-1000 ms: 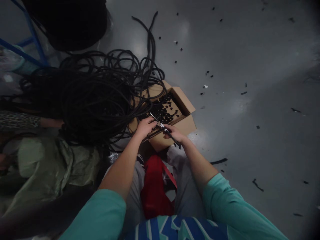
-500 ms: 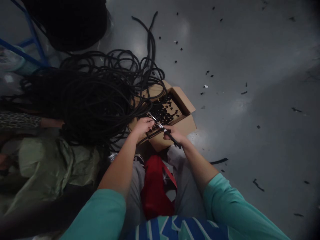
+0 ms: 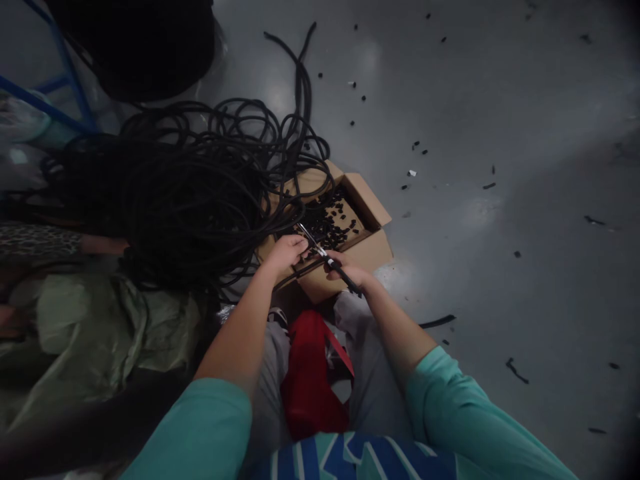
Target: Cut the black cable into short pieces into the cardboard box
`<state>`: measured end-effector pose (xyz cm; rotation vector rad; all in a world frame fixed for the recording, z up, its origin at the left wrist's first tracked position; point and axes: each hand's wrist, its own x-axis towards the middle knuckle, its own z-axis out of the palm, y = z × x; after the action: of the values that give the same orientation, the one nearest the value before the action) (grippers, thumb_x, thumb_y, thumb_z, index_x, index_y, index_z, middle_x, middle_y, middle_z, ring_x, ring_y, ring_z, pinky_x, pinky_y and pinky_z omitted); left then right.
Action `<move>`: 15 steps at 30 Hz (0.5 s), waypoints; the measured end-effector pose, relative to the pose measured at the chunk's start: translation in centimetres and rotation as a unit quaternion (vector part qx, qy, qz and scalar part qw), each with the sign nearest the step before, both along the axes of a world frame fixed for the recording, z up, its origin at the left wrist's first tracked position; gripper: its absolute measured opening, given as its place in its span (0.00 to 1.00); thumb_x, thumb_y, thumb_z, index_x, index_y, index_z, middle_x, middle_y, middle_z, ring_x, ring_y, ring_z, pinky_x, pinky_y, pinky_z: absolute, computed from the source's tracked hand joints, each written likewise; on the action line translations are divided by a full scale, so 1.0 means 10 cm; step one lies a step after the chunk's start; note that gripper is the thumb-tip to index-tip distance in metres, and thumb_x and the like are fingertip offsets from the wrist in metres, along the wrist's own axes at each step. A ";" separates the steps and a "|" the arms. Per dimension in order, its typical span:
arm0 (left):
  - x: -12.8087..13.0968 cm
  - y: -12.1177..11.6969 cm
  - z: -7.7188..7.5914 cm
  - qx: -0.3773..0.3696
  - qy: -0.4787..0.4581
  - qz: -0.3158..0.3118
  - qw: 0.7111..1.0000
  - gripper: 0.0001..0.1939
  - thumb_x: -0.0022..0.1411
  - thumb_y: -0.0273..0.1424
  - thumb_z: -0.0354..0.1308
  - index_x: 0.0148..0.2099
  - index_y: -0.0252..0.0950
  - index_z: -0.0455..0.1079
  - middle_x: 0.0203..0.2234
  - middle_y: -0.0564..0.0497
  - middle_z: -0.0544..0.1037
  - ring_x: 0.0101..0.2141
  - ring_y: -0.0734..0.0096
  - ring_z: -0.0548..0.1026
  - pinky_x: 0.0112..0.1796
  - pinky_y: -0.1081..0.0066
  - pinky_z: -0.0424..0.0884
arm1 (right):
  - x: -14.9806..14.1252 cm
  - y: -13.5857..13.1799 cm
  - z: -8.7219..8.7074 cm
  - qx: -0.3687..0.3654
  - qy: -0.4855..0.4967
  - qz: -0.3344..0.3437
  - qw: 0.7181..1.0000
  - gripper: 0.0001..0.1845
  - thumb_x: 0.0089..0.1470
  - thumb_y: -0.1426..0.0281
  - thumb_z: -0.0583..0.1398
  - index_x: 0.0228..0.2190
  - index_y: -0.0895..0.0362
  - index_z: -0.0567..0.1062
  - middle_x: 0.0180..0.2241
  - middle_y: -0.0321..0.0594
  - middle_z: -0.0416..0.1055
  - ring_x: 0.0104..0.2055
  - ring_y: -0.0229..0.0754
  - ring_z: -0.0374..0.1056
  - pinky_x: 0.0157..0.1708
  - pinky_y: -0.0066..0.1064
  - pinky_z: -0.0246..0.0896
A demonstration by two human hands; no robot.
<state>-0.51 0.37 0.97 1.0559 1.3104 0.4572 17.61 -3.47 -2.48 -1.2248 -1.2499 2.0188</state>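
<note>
Gripping a black-handled, scissors-like tool (image 3: 320, 251), a worker's right hand (image 3: 350, 270) is closing around its handles, the fingers underneath partly hiding from view. The silvery blades are pointing away from the grip, up and to the left, and whether they are standing apart is proving hard to make out. Just left of the grip, beside the blades, the left hand (image 3: 287, 255) is curling its fingers in toward the thumb; whether they are clamping on anything, one cannot tell. Directly beyond both hands, an open cardboard box (image 3: 367, 248) is holding small black pieces (image 3: 325, 227), its near side partly disappearing behind the hands. Farther left of the grip, a heap of black tubing (image 3: 180, 193) is sprawling, its loops overhanging the box and its depths blurring into darkness. At the far left, a co-worker's patterned sleeve (image 3: 40, 240) is running out of frame, the hand vanishing behind the heap. Below the grip, a red object (image 3: 310, 373) is lying between the worker's legs, its shape hard to identify.
</note>
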 end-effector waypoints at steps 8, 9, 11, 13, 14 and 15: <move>0.05 0.01 0.08 -0.075 -0.033 0.067 0.994 0.12 0.54 0.29 0.51 0.20 0.32 0.61 0.10 0.56 0.61 0.11 0.85 0.55 0.13 0.81 0.45 | -0.01 -0.03 0.02 -0.033 -0.027 -0.002 0.999 0.22 0.30 0.75 0.58 0.34 0.60 0.73 0.15 0.26 0.58 0.17 0.29 0.52 0.17 0.22 0.47; 0.06 0.01 0.09 -0.079 -0.038 0.075 0.993 0.12 0.55 0.30 0.51 0.21 0.32 0.61 0.10 0.56 0.61 0.11 0.86 0.54 0.13 0.81 0.44 | -0.02 -0.03 0.02 -0.034 -0.031 -0.005 0.999 0.22 0.30 0.75 0.58 0.34 0.60 0.73 0.15 0.26 0.58 0.17 0.29 0.52 0.17 0.21 0.46; 0.07 0.00 0.10 -0.086 -0.050 0.087 0.991 0.12 0.55 0.31 0.52 0.22 0.31 0.62 0.10 0.56 0.61 0.11 0.86 0.53 0.13 0.81 0.44 | -0.02 -0.04 0.01 -0.035 -0.036 -0.009 0.999 0.22 0.30 0.74 0.58 0.35 0.60 0.72 0.14 0.26 0.59 0.16 0.28 0.52 0.16 0.21 0.46; 0.07 0.00 0.10 -0.094 -0.064 0.094 0.989 0.12 0.55 0.32 0.53 0.23 0.31 0.62 0.11 0.56 0.61 0.11 0.87 0.53 0.12 0.81 0.44 | -0.02 -0.04 0.00 -0.037 -0.039 -0.010 0.998 0.22 0.31 0.74 0.58 0.35 0.60 0.72 0.14 0.26 0.58 0.15 0.28 0.52 0.15 0.21 0.46; 0.07 0.00 0.10 -0.100 -0.071 0.094 0.988 0.12 0.54 0.33 0.53 0.23 0.31 0.63 0.11 0.56 0.61 0.11 0.87 0.53 0.12 0.81 0.44 | -0.01 -0.04 -0.01 -0.040 -0.040 -0.011 0.998 0.22 0.31 0.74 0.58 0.36 0.60 0.72 0.14 0.25 0.58 0.14 0.28 0.52 0.15 0.21 0.46; 0.07 -0.01 0.10 -0.104 -0.077 0.093 0.987 0.12 0.55 0.34 0.53 0.24 0.30 0.63 0.11 0.56 0.62 0.11 0.87 0.53 0.12 0.81 0.45 | -0.01 -0.03 -0.02 -0.043 -0.039 -0.014 0.998 0.23 0.31 0.74 0.58 0.36 0.60 0.72 0.14 0.25 0.57 0.14 0.28 0.52 0.14 0.21 0.46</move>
<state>0.22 0.31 1.95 0.7130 1.2923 0.5193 17.50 -3.82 -2.67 -1.3657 -1.1858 2.0418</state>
